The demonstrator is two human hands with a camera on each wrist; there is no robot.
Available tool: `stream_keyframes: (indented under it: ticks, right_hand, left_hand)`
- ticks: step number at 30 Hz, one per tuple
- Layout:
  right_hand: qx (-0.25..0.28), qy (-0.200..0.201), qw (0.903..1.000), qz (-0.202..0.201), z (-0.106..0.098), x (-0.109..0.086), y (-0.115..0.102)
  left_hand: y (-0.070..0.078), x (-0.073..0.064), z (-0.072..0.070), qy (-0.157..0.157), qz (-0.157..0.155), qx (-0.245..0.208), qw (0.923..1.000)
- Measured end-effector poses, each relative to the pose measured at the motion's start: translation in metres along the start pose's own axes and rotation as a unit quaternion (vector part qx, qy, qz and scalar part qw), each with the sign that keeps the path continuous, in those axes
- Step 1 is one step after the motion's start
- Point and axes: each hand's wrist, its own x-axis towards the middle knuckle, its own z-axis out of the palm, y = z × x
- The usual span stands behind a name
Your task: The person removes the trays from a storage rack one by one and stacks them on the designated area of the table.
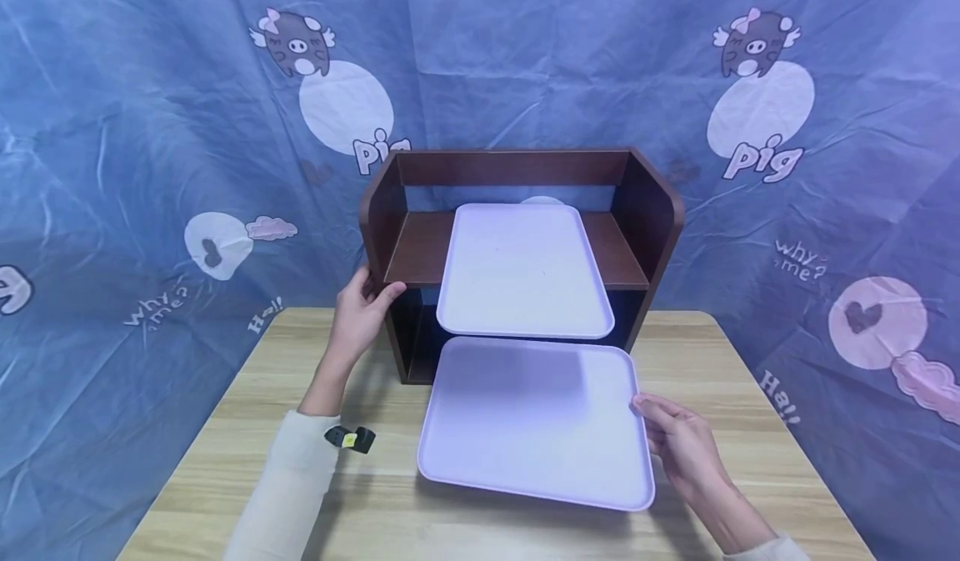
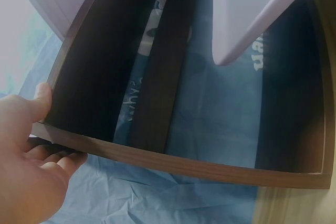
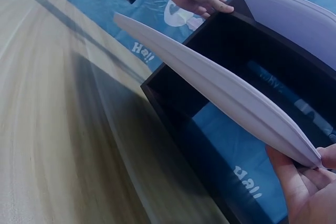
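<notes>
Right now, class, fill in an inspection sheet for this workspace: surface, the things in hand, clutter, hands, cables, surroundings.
Surface: wooden table, light grain.
Things in hand: lower tray, white, lifted off the table in front of the dark shelf unit; upper tray lies on its shelf, overhanging the front.
Clutter: nothing seen.
Hands: left hand grips the shelf unit's left side panel; right hand pinches the lower tray's right edge.
Cables: nothing seen.
Surroundings: blue cartoon-pig cloth behind.

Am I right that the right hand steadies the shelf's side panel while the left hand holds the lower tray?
Not quite: the hands are swapped. In the head view the left hand steadies the shelf, and the right hand holds the lower tray.
</notes>
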Motion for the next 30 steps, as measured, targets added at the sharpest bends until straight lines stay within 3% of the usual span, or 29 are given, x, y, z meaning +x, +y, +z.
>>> stream_keyframes:
  ticks: [30]
  right_hand:
    - [-0.013,0.005,0.9994,0.031,0.006,0.002,0.029]
  left_hand:
    - [-0.002,0.001,0.001,0.002,-0.005,-0.001,1.0]
